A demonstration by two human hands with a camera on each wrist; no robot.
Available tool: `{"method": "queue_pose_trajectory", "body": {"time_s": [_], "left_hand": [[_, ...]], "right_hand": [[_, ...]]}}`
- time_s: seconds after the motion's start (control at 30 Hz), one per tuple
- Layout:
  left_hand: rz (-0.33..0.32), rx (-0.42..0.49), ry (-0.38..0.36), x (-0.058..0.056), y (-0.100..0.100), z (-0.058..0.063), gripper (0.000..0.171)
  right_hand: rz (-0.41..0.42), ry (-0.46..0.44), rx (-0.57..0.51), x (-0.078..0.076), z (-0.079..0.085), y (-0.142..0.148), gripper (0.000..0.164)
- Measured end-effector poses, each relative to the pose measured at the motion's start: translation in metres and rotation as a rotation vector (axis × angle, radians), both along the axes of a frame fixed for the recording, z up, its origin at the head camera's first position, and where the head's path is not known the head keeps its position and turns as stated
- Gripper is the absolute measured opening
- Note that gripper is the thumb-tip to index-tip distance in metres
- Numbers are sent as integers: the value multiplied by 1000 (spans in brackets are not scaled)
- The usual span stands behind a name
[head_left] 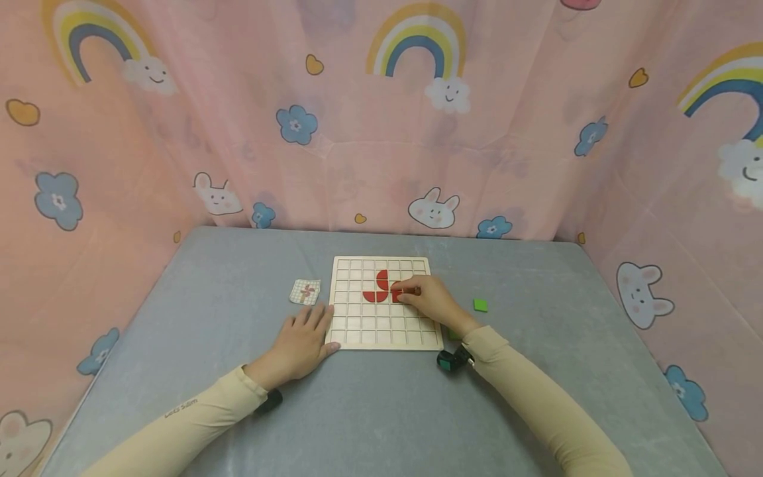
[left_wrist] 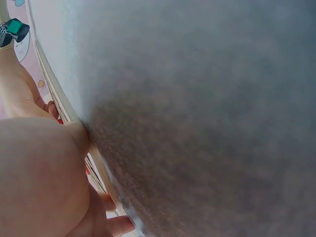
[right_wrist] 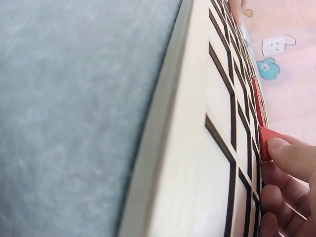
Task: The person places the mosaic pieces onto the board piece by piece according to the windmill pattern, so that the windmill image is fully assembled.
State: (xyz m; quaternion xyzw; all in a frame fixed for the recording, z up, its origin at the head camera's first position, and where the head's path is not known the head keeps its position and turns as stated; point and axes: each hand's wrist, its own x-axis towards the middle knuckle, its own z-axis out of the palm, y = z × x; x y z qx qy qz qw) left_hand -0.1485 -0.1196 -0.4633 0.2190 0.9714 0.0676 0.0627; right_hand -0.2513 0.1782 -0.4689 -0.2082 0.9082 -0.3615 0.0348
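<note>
Bright red pieces [head_left: 375, 297] on a pale board [head_left: 354, 324] gridded in dark lines; the whitish card [head_left: 305, 291] shows red on a grid. Green tile [head_left: 480, 305], mottled grey bench [head_left: 369, 411], cream sleeves [head_left: 530, 384], pink curtain [head_left: 357, 172] with blue flowers, rainbows.

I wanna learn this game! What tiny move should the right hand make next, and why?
Probably lay the pinched red piece flat on the board. The right hand holds it beside other red pieces, it looks tilted up in the right wrist view, and the card shows a red pinwheel.
</note>
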Motion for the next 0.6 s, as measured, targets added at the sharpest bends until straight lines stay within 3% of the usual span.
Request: {"method": "queue_pose_trajectory", "body": {"time_s": [0.6], "left_hand": [[1, -1, -18, -1, 0, 1, 71]], "right_hand": [[-19, 22, -14, 3, -2, -2, 23]]}}
